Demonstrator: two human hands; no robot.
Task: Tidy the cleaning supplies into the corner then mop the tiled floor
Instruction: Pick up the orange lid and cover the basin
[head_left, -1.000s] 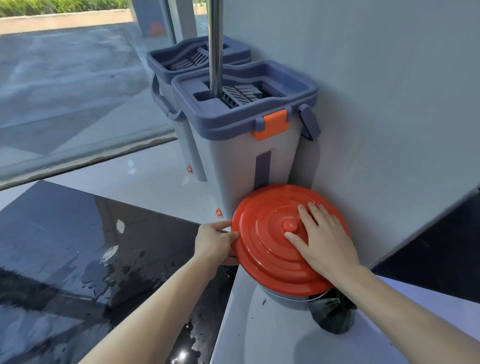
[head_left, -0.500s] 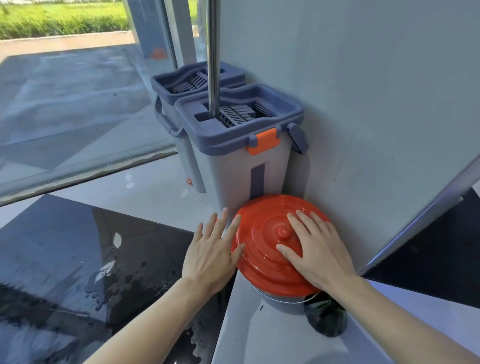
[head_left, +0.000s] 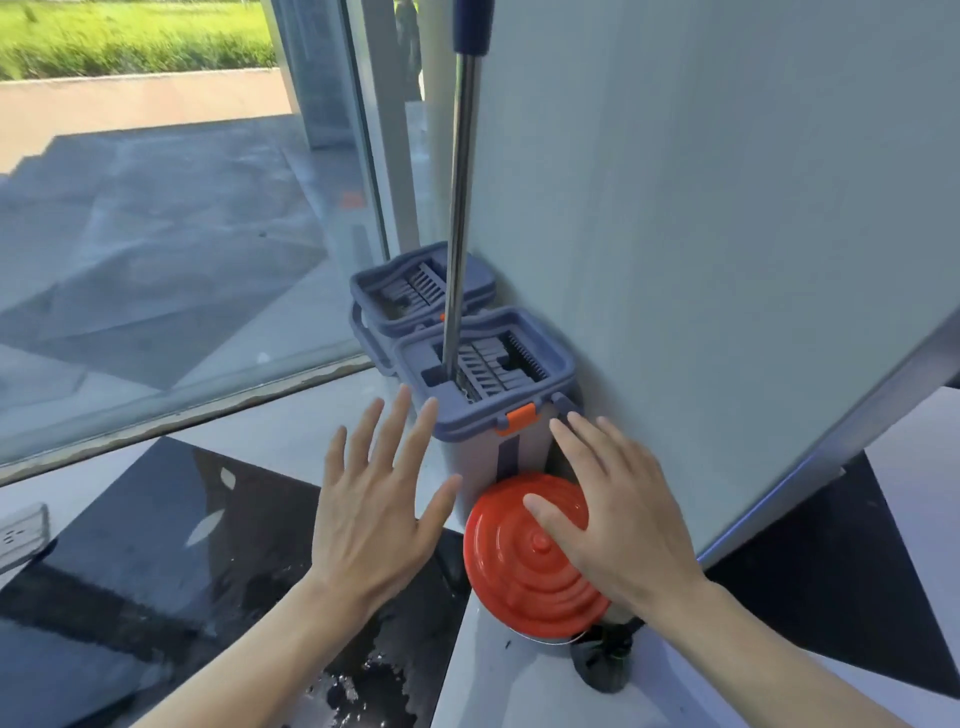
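Observation:
A grey mop bucket (head_left: 483, 452) with a blue-purple top and orange clip stands in the corner against the wall. A metal mop handle (head_left: 461, 208) rises from it. In front sits a small pail under a round red lid (head_left: 519, 577). My right hand (head_left: 608, 519) is spread above the lid's right side, fingers straight; whether it touches the lid is unclear. My left hand (head_left: 379, 499) hovers open to the left of the lid, touching nothing.
The glass wall (head_left: 156, 234) on the left mirrors the bucket. A dark bag (head_left: 602, 660) lies beside the pail. The floor has black (head_left: 156, 519) and white tiles with water drops (head_left: 363, 675). A white power strip (head_left: 21, 535) lies at far left.
My left hand let go of the lid's edge, opened and lifted away to the left. My right hand rose and spread. The view pulled back and up.

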